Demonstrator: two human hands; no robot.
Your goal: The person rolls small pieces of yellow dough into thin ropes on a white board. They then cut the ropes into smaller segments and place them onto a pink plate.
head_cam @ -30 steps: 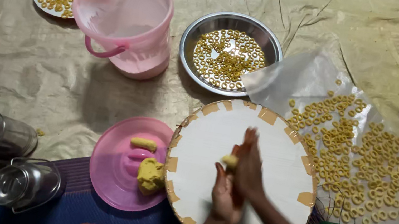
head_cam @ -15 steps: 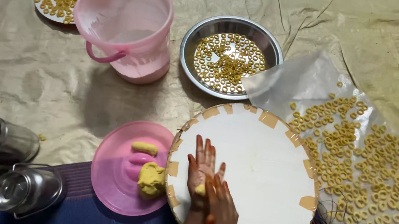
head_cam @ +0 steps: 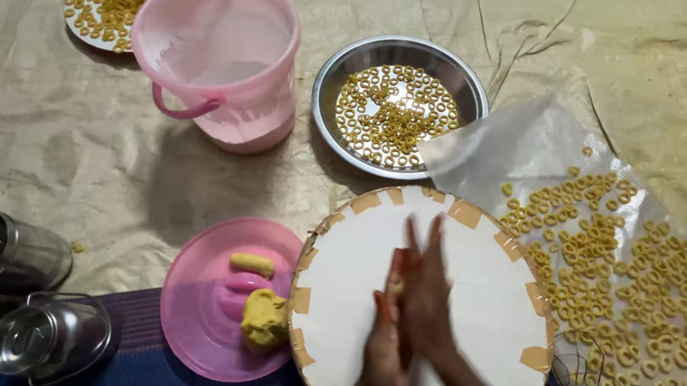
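Now: palms pressed flat together over the board [head_cam: 478,269].
Your L hand [head_cam: 388,338] & R hand [head_cam: 429,303] have fingers straight; dough between them, if any, is hidden. Could slip out or roll uneven; spare dough [head_cam: 264,318] sits on the lid [head_cam: 198,326], near the board's edge.

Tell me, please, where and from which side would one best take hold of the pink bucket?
Grip the pink bucket by its curved side handle, coming from the near left. The handle juts out from the wall on that side, and the bucket stands upright and open.
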